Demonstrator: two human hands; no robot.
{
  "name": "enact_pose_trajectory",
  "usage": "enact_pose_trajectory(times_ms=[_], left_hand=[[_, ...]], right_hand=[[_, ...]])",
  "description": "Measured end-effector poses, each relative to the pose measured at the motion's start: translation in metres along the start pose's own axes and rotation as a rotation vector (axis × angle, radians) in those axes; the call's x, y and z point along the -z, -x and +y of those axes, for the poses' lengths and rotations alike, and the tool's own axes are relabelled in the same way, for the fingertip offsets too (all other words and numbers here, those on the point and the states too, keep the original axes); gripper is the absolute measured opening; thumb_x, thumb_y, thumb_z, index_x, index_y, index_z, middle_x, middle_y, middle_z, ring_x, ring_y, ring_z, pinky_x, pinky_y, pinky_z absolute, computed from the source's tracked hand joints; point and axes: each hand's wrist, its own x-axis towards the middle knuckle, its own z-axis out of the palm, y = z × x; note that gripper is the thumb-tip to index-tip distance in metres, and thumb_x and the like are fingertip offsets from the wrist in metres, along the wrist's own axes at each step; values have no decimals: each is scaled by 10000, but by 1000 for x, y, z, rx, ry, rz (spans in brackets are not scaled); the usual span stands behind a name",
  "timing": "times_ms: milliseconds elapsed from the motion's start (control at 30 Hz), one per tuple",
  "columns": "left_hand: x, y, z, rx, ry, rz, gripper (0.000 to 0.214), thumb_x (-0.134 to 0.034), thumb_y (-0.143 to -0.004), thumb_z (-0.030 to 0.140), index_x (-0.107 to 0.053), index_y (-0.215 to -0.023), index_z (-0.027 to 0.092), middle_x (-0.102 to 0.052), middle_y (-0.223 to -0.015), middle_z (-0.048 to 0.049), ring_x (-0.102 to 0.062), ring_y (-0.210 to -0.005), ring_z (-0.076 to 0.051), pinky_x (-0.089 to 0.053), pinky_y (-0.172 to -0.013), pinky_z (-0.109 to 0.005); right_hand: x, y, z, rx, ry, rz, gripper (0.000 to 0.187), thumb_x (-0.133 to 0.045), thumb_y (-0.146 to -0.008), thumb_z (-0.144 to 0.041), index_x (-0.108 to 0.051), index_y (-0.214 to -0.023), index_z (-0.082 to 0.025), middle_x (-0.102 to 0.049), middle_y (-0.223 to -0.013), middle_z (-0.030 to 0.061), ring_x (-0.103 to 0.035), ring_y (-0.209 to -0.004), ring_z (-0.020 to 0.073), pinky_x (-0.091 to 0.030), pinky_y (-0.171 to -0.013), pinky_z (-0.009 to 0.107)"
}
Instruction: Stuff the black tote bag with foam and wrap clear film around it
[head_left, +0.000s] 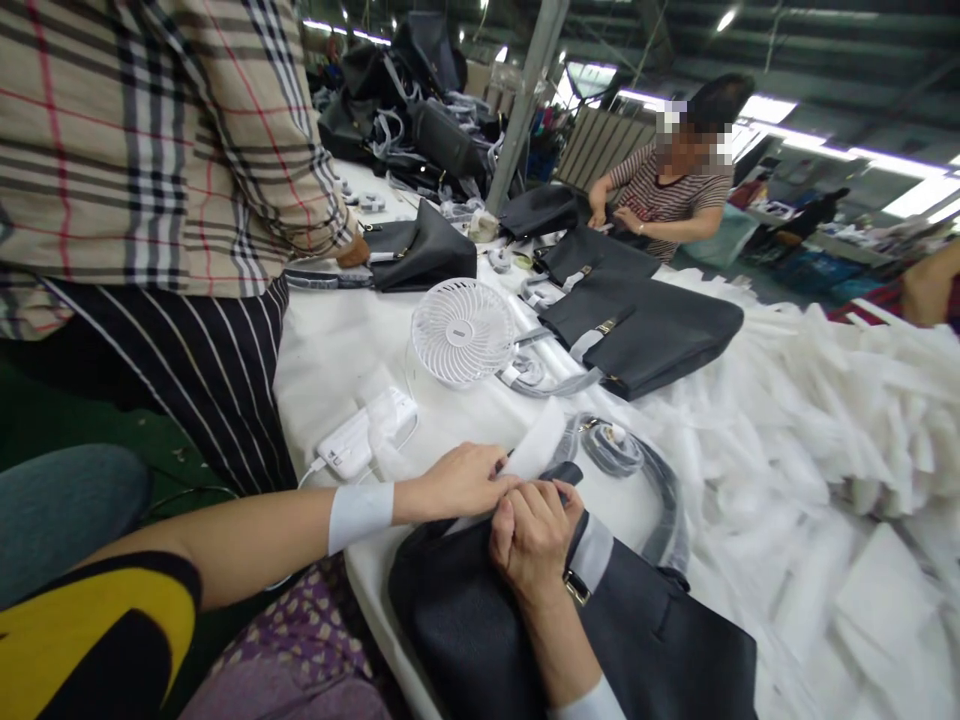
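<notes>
From the head view, I see the black bag point(465, 610) at the bottom centre of the frame, at the white table's point(337, 340) edge. I have the right hand's point(534, 535) fingers curled together on its top edge. The left hand point(466, 482) meets it beside a white sheet point(538, 440); I can't tell what those fingers pinch. A white fan point(463, 332) sits near centre.

– What does the bag point(645, 640) look like?
– It's black, with a gold buckle point(577, 588), and lies on the near side of the bench point(330, 345).
– And the white strip point(537, 440)?
– Thin, poking out by the bag's far edge.
</notes>
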Motion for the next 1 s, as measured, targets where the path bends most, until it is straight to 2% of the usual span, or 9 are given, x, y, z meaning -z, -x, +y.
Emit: enact_pose_trajectory(times_ms=[100, 200, 333, 400, 500, 667, 767, 900, 1000], left_hand=[[-17, -8, 0, 40, 103, 2, 279, -506, -867, 429, -562, -794, 166, -617, -749, -36, -556, -666, -169, -421, -613, -267], [-22, -13, -3, 57, 126, 2, 247, -494, -868, 386, -557, -830, 151, -624, -797, -58, -555, -688, -176, -450, -642, -286], [-12, -8, -9, 70, 220, -17, 252, -491, -841, 290, -550, -1026, 129, -641, -985, -85, -591, -832, -188, -488, -730, -291], [-4, -1, -12, 82, 321, -85, 409, -521, -802, 251, -486, -1192, 132, -626, -1077, -91, -599, -909, -195, -492, -775, -289], [8, 8, -15, 121, 374, -230, 614, -538, -773, 224, -352, -1351, 134, -620, -1089, -102, -620, -858, -207, -501, -718, -293], [22, 13, -5, 22, 30, -415, 655, -521, -820, 263, -280, -1411, 114, -643, -1035, -152, -643, -912, -305, -501, -759, -371], [26, 15, 4, -59, -227, -390, 706, -515, -853, 307, -209, -1449, 85, -605, -1075, -198, -646, -915, -336, -498, -759, -393], [32, 11, 10, -201, -345, -392, 847, -552, -861, 326, -25, -1522, 270, -506, -1225, -164, -665, -840, -254, -494, -752, -333], [34, -4, 10, -268, -447, -490, 861, -576, -845, 434, -58, -1525, 325, -574, -1171, -142, -654, -896, -303, -499, -732, -353]], right_hand=[[0, 1, 1, -4, -14, 20, 254, -408, -894, -166, -473, -650, -197, -493, -633, 5, -468, -701, 174, -326, -867, 426], [1, 2, 2, 3, -30, 65, 266, -417, -882, -160, -442, -621, -198, -449, -601, -6, -461, -680, 168, -331, -858, 425], [3, 3, 4, 16, -49, 107, 280, -428, -869, -150, -411, -595, -199, -417, -586, -14, -468, -677, 163, -334, -850, 430], [4, 4, 4, 29, -61, 125, 276, -436, -864, -145, -411, -594, -198, -410, -581, -17, -466, -668, 160, -336, -842, 429], [4, 5, 4, 31, -75, 135, 278, -442, -860, -143, -402, -590, -198, -404, -579, -18, -464, -663, 158, -336, -835, 428], [4, 4, 4, 23, -77, 140, 291, -439, -861, -137, -386, -582, -198, -393, -578, -18, -449, -648, 154, -336, -827, 430], [2, 3, 5, 40, -79, 160, 298, -439, -859, -133, -377, -574, -197, -385, -573, -19, -434, -635, 151, -336, -813, 423], [1, 2, 6, 43, -84, 159, 298, -433, -860, -133, -383, -574, -199, -393, -568, -17, -423, -632, 151, -333, -803, 416], [1, 2, 5, 41, -81, 166, 297, -428, -859, -130, -382, -574, -199, -403, -567, -15, -428, -636, 153, -334, -805, 414]])
